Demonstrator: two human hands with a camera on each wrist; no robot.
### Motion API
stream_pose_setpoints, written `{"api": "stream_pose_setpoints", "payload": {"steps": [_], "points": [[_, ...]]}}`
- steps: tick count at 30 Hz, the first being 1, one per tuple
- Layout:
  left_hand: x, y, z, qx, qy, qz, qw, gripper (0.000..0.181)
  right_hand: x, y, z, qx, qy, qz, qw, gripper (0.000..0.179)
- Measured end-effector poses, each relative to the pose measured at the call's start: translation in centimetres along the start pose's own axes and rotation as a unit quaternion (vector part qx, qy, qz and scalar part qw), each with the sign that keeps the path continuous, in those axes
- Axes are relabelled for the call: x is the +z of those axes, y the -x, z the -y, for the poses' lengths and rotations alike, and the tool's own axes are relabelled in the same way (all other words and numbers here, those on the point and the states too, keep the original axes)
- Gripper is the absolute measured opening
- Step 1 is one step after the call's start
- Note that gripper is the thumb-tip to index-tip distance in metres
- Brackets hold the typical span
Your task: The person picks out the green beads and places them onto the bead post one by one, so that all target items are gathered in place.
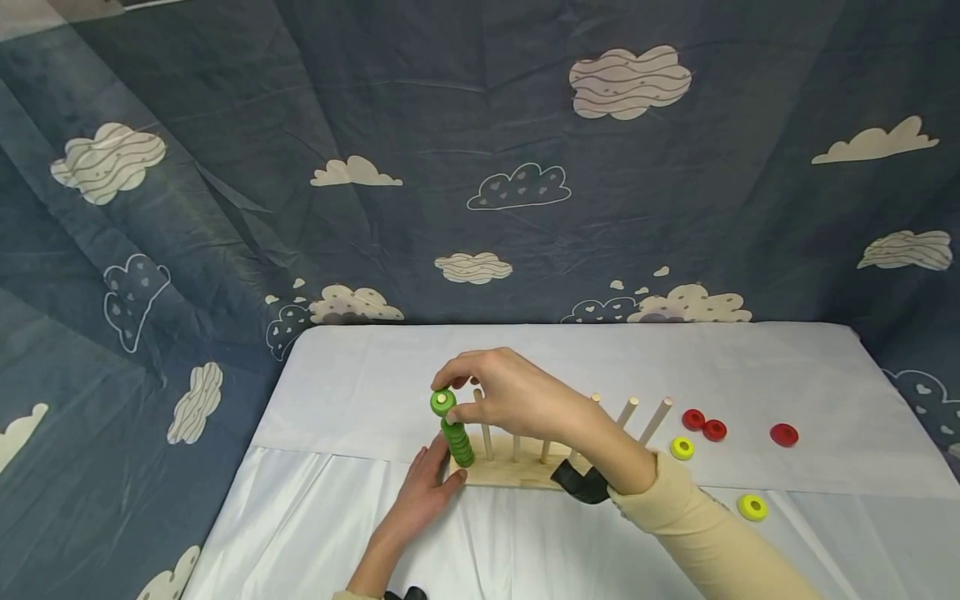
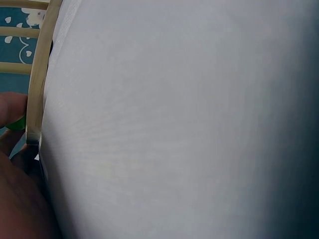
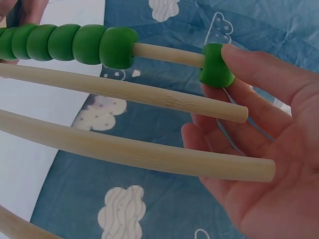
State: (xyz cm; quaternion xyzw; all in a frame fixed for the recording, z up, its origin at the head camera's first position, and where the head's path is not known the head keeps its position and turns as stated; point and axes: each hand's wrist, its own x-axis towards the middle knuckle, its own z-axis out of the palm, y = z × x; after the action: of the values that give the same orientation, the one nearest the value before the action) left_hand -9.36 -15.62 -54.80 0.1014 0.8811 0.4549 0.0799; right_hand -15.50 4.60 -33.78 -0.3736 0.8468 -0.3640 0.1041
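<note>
My right hand point(image 1: 517, 396) pinches a green ring point(image 3: 215, 64) between thumb and fingers. The ring sits around the tip of the leftmost peg point(image 3: 167, 54) of a wooden peg stand point(image 1: 510, 473). Lower on that peg, several green rings point(image 3: 87, 45) are stacked against one another, with a gap of bare peg between them and the pinched ring. My left hand point(image 1: 423, 492) grips the left end of the stand's base, thumb at the front near the stack. In the left wrist view, the hand point(image 2: 17, 194) is at the base's end, mostly cut off by the frame.
Other bare pegs point(image 1: 656, 421) rise along the stand, some partly hidden behind my right arm. To the right on the white cloth lie red rings point(image 1: 784, 434) and yellow rings point(image 1: 752, 507). A dark curtain with clouds point(image 1: 517, 187) hangs behind the table.
</note>
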Motion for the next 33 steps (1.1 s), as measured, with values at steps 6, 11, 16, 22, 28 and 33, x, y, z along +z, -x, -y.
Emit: {"api": "stream_pose_setpoints", "payload": {"steps": [6,11,16,22,28,33], "points": [[0.0,0.0,0.0,-0.003,0.002,0.001,1.0000,0.065,-0.1,0.3,0.1,-0.003,-0.004,-0.011,0.9999,0.028],[0.0,0.1,-0.1,-0.005,0.001,0.000,1.0000,0.065,-0.3,0.9,0.2,-0.022,-0.024,-0.038,0.9988,0.029],[-0.1,0.2,-0.3,-0.002,-0.001,-0.003,1.0000,0.065,-0.5,2.1,0.4,-0.039,-0.045,-0.063,0.9962,0.032],[-0.1,0.2,-0.3,0.000,-0.005,-0.006,1.0000,0.066,-0.3,3.9,0.9,-0.066,-0.067,-0.099,0.9907,0.034],[-0.1,0.1,-0.3,-0.007,-0.011,-0.007,0.9999,0.067,0.3,5.8,1.3,-0.073,-0.090,-0.119,0.9861,0.036],[0.0,0.0,-0.2,-0.014,-0.007,-0.005,0.9999,0.066,1.3,7.9,1.0,-0.041,-0.125,-0.114,0.9848,0.033]]}}
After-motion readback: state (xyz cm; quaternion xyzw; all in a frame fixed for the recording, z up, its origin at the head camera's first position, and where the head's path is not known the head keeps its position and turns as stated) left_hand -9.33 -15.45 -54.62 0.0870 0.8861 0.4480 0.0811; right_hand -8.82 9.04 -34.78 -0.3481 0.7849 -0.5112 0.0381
